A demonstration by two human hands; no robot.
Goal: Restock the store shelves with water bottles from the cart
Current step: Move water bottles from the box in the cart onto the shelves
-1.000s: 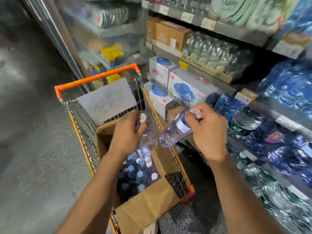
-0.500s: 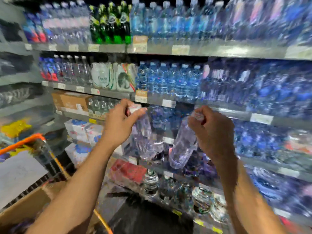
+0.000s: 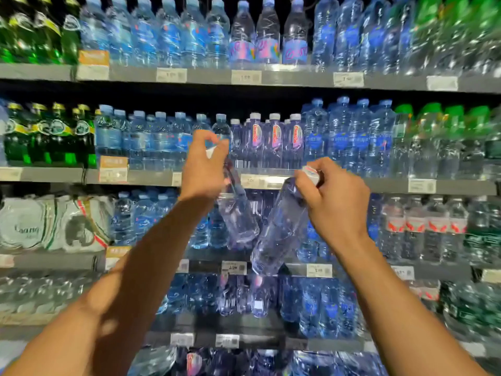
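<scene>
Both hands are raised in front of the store shelves (image 3: pixel 271 183). My left hand (image 3: pixel 203 169) grips a clear water bottle (image 3: pixel 238 221) by its white-capped neck, and the bottle hangs down, tilted right. Beside it, my right hand (image 3: pixel 333 202) holds a second clear bottle (image 3: pixel 282 232) near its white cap, its base slanting down to the left. The two bottles nearly touch, level with the second shelf from the top, just below a row of purple-labelled bottles (image 3: pixel 273 142). The cart is out of view.
Rows of blue-tinted water bottles (image 3: pixel 151 139) fill every shelf. Green bottles (image 3: pixel 48 137) stand at the left and far right (image 3: pixel 444 137). Shrink-wrapped multipacks (image 3: pixel 51 223) lie on the third shelf at the left. Price tags (image 3: pixel 245 76) line the shelf edges.
My view swung from the cart up to the shelves. Both hands lifted a bottle each out of the cart and raised them to the middle shelf level.
</scene>
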